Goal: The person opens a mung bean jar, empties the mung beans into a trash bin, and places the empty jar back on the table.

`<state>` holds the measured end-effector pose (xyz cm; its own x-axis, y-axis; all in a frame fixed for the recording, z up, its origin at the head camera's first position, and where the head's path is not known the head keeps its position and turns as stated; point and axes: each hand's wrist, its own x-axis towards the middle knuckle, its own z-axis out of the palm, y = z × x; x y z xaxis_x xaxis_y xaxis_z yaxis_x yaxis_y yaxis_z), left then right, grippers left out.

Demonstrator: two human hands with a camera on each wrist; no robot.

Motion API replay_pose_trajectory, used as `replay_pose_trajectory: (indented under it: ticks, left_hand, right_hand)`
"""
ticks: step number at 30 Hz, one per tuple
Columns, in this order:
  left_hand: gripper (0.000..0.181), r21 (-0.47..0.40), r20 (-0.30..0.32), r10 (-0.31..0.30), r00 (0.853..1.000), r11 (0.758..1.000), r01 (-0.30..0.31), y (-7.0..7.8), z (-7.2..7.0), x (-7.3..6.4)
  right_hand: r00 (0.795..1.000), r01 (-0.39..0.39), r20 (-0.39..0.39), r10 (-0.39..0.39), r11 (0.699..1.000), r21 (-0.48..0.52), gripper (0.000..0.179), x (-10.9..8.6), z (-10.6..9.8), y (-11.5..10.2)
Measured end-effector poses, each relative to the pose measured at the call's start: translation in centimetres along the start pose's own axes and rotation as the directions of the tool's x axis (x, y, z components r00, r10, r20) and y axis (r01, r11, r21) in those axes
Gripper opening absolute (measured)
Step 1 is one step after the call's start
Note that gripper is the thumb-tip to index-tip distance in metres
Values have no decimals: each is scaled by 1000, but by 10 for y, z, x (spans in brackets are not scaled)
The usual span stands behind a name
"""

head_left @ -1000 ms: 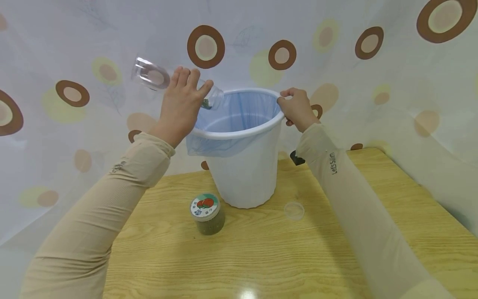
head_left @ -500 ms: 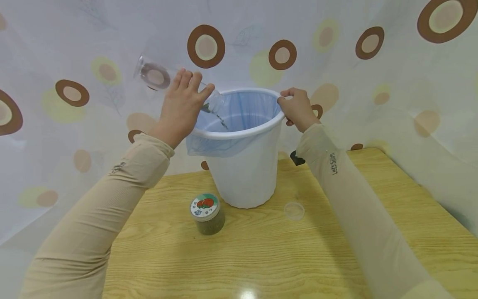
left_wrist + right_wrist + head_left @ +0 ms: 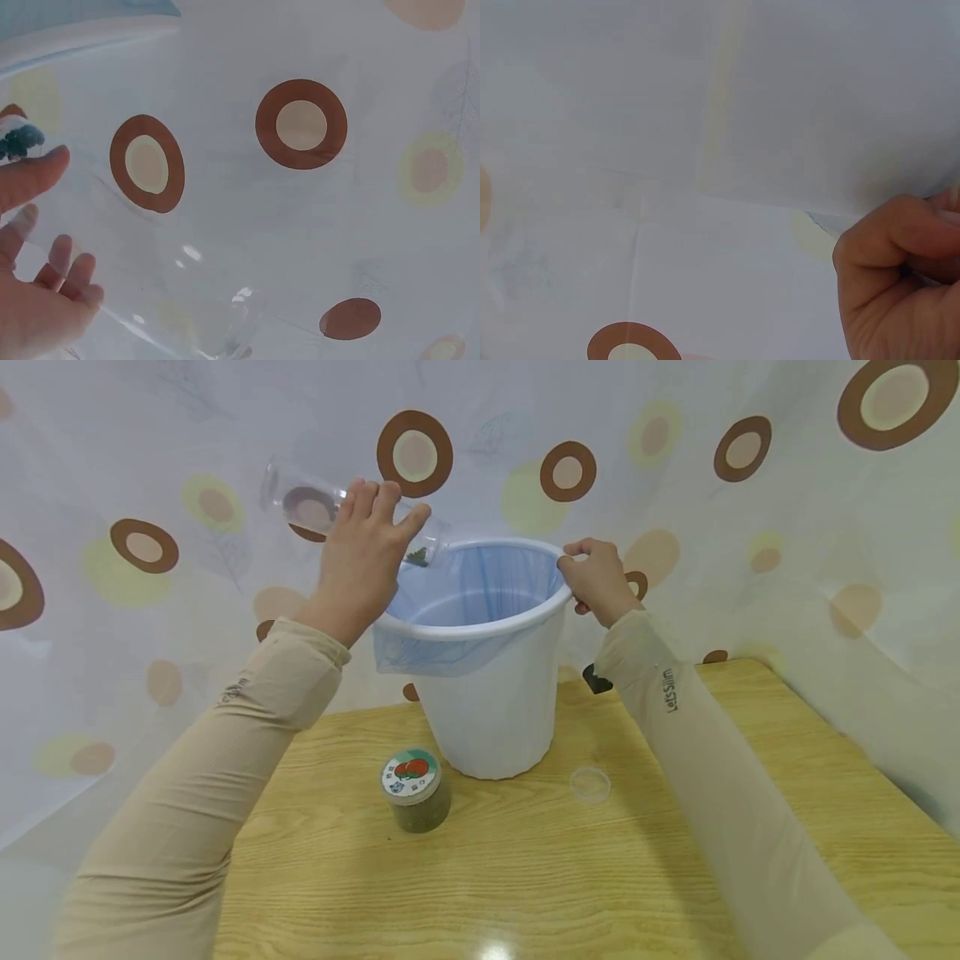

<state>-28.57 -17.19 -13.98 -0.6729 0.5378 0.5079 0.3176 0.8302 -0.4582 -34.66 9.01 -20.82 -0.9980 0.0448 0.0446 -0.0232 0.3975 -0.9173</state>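
My left hand (image 3: 366, 547) grips a clear bottle (image 3: 300, 503), tilted with its mouth down toward the left rim of a white trash can (image 3: 491, 710). A small clump of dark green bits (image 3: 417, 557) lies inside near the mouth. In the left wrist view the fingers (image 3: 56, 255) curl against the see-through bottle (image 3: 187, 300). My right hand (image 3: 597, 578) pinches the can's right rim, where a thin blue liner (image 3: 420, 652) folds over the edge. The right wrist view shows that hand (image 3: 900, 277) with fingers bent, its grip partly cut off by the frame.
On the wooden table (image 3: 495, 877) a lidded jar (image 3: 420, 793) of dark green contents, with a tomato picture on top, stands front-left of the can. A small clear round lid (image 3: 591, 785) lies front-right. A black object (image 3: 597, 678) sits beside the right sleeve. Patterned sheeting (image 3: 495, 410) hangs behind.
Green bits fell from the bottle's mouth into the can half a second ago; none are falling now. The left hand and bottle have risen slightly. The right hand stays at the rim.
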Motion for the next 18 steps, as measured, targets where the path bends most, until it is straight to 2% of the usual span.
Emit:
replay_pose_trajectory:
  ticks: [3,5,9,12,15,18]
  left_hand:
    - [52,-4,93,37,995,999,-37,1,3,-1]
    - [50,1,127,62,990,998,-63,1,7,-2]
    - [49,7,99,101,990,995,-102,0,10,-5]
    - [49,30,81,155,985,987,-158,-1,8,-5]
    - [50,71,95,205,974,975,-212,0,5,-2]
    - [53,111,122,228,966,964,-241,1,3,0]
  right_hand:
    - [1000,-3,-4,3,1000,-1,44,0,-1,0]
    - [1000,-6,-1,6,1000,4,44,0,-1,-1]
    - [1000,-9,6,9,1000,5,44,0,-1,-1]
    - [1000,-4,7,4,1000,2,45,0,-2,-2]
    - [1000,5,0,-5,1000,3,44,0,-3,-3]
    - [1000,8,-4,-8,1000,9,43,0,-3,-3]
